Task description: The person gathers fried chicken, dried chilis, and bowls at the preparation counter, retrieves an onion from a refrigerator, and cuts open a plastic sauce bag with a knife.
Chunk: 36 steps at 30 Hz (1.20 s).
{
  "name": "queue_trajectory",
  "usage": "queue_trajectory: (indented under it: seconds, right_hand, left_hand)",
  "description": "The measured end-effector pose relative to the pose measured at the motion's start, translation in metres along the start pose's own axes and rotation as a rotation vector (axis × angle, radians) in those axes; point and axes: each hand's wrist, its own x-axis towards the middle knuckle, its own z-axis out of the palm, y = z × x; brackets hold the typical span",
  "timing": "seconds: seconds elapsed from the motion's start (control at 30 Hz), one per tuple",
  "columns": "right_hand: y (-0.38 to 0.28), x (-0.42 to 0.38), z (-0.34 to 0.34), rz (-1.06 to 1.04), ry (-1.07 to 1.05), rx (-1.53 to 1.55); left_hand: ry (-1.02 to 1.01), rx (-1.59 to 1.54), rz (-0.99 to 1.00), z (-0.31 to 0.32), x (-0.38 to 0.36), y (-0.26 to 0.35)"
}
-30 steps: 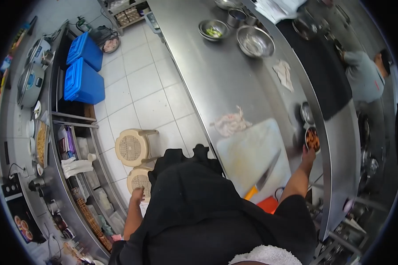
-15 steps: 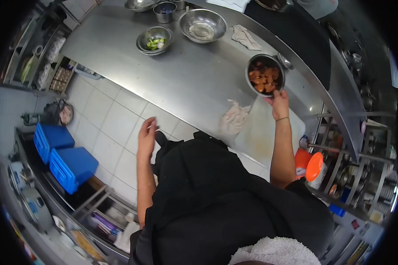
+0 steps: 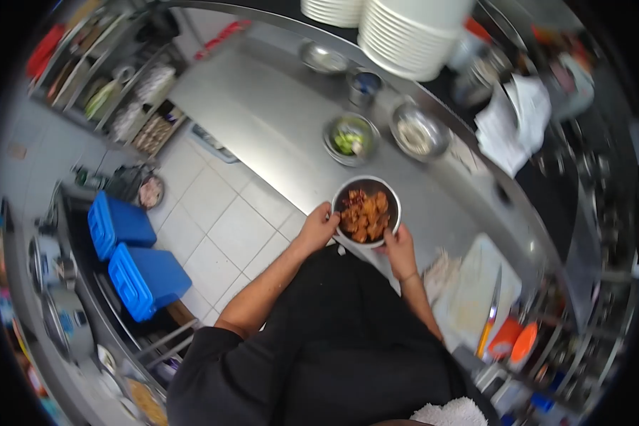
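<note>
A round metal bowl (image 3: pixel 396 199) is held between my two hands near the counter's front edge, in front of my body. Browned, sauced chunks of food (image 3: pixel 366 214) fill it, with darker red bits on one side. My left hand (image 3: pixel 321 228) grips the bowl's left rim. On the lower right rim, my right hand (image 3: pixel 399 253) is closed with the thumb over the edge. Just beyond stands another metal bowl (image 3: pixel 329 147) with cut green vegetables (image 3: pixel 349 142) in it.
The steel counter (image 3: pixel 277 121) also carries a wide metal bowl (image 3: pixel 439 128), a small metal pot (image 3: pixel 364 86), a cloth (image 3: pixel 444 273) and a white cutting board (image 3: pixel 468 291) with a knife (image 3: pixel 491 312). White stacked dishes (image 3: pixel 408 42) stand above. Blue bins (image 3: pixel 149 280) are at left.
The bowl of browned chunks has come from the counter's right side toward my body. My left hand, free before, now grips its rim too. The view has turned.
</note>
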Motion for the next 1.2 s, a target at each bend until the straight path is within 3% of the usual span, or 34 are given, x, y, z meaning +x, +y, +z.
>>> queue_trajectory:
  seconds: [0.13, 0.2, 0.23, 0.27, 0.33, 0.47, 0.67, 0.93, 1.1, 1.2]
  right_hand:
    - [-0.015, 0.022, 0.02, 0.048, -0.194, 0.013]
    - [-0.021, 0.03, 0.015, 0.027, -0.139, -0.066]
    - [-0.022, 0.032, 0.011, 0.022, -0.108, -0.109]
    - [-0.015, 0.034, 0.002, 0.018, -0.053, -0.174]
    - [0.009, 0.041, -0.021, 0.0, 0.055, -0.324]
    - [0.047, 0.037, -0.04, 0.182, 0.233, -0.377]
    - [0.055, 0.038, -0.011, 0.193, 0.417, -0.591]
    - [0.048, 0.059, 0.004, 0.354, 0.518, -1.164]
    - [0.047, 0.062, 0.008, 0.43, 0.564, -1.269]
    - [0.053, 0.061, 0.013, 0.467, 0.597, -1.269]
  left_hand:
    - [0.205, 0.061, -0.052, -0.059, 0.02, 0.003]
    - [0.279, 0.043, -0.075, -0.093, 0.04, 0.005]
    - [0.339, 0.013, -0.11, -0.107, 0.043, 0.038]
    - [0.396, -0.007, -0.016, -0.129, 0.077, -0.004]
    - [0.453, -0.114, 0.02, -0.167, 0.123, -0.01]
    - [0.457, -0.329, -0.014, -0.241, 0.222, 0.003]
    - [0.497, -0.581, -0.027, -0.312, 0.382, 0.033]
    - [0.619, -0.739, -0.138, -0.334, 0.554, 0.023]
    - [0.704, -0.567, -0.164, -0.334, 0.623, 0.006]
    - [0.609, -0.654, -0.164, -0.337, 0.641, 0.008]
